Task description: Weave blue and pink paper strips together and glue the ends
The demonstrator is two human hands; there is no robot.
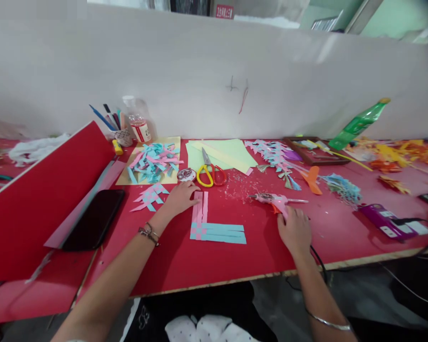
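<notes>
Woven pink and blue paper strips [223,232] lie in an L shape on the red table, checkered at the corner. My left hand [181,198] rests at the upper end of the pink strips, palm down, its fingers stretched out and the tips touching the paper. Closed around the handle of a pink hot glue gun [276,200] is my right hand [295,232]. The gun lies low over the table with its nozzle toward the left. Just beyond my left hand are yellow-and-red-handled scissors [209,172] and a round white badge-like disc [186,175].
A woven paper piece [150,197] and a pile of cut strips [153,163] are at left, near a black phone [94,219] and propped red board [50,199]. Farther right stand a green bottle [360,124], a wooden tray [316,153] and a purple box [387,222].
</notes>
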